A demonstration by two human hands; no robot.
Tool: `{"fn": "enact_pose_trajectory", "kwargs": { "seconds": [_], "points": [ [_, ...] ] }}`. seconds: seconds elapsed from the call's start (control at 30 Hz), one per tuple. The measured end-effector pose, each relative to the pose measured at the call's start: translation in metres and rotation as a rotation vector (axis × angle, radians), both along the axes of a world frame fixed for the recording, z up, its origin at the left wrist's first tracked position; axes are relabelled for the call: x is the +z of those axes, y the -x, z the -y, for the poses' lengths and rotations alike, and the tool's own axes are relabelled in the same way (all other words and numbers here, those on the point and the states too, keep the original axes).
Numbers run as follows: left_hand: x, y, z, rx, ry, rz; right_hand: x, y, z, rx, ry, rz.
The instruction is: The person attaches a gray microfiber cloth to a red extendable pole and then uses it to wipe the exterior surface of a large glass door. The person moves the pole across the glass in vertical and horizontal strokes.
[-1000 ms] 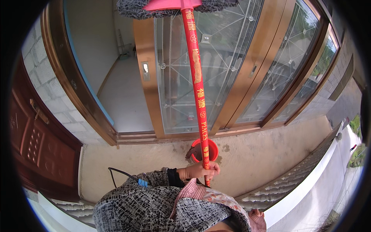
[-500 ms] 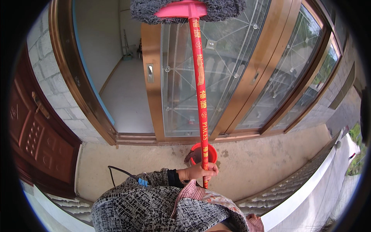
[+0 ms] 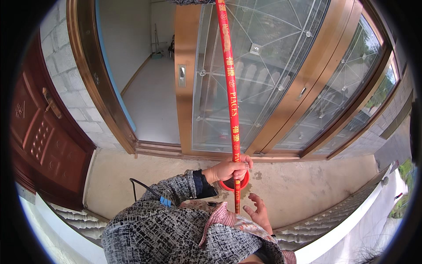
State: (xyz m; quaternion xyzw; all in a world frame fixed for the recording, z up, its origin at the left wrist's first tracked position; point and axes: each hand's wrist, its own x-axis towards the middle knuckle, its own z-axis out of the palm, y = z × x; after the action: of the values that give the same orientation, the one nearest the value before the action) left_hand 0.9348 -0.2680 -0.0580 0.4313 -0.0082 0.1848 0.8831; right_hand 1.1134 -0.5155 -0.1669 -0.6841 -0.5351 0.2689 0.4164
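My left hand (image 3: 229, 169) is closed around the lower part of a mop's red pole (image 3: 231, 88). The pole rises almost straight in front of the glass door. Only a sliver of the dark grey mop head (image 3: 192, 1) shows at the top edge; the rest is cut off. Beside the pole's lower end, to its right, my right hand (image 3: 260, 214) is open with fingers apart, touching nothing that I can see. A red bucket (image 3: 247, 179) stands on the floor behind the pole, partly hidden by my left hand.
Bronze-framed sliding glass doors (image 3: 259, 79) stand ahead, with an open doorway into a room at their left. A brown panelled door (image 3: 48, 132) is on the left. Concrete floor (image 3: 303, 185) runs up to a balustrade (image 3: 338, 226) at the right and below.
The mop has gone up in view, its head now mostly out of the picture. My left hand rose with the pole. My right hand has come up from the lower edge, fingers spreading.
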Motion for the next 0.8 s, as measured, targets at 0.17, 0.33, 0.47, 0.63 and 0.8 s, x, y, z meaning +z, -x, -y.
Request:
{"fn": "enact_pose_trajectory", "kwargs": {
  "seconds": [0.17,0.33,0.47,0.63,0.8],
  "points": [
    [-0.016,-0.020,-0.009,-0.047,0.143,0.165,0.004,0.023,-0.048,0.014,0.272,-0.523],
    [-0.017,-0.018,-0.051,0.411,0.286,0.094,-0.017,-0.001,-0.045,-0.237,0.102,-0.155],
    [0.002,0.000,-0.129,0.831,0.018,-0.062,-0.028,-0.022,-0.053,-0.169,0.123,-0.069],
    [-0.012,-0.039,-0.151,1.206,-0.348,-0.244,-0.034,-0.048,-0.063,-0.223,0.185,0.068],
    [-0.104,-0.075,-0.141,1.352,-0.400,-0.537,-0.034,-0.077,-0.029,-0.229,0.378,0.324]
  ]
}}
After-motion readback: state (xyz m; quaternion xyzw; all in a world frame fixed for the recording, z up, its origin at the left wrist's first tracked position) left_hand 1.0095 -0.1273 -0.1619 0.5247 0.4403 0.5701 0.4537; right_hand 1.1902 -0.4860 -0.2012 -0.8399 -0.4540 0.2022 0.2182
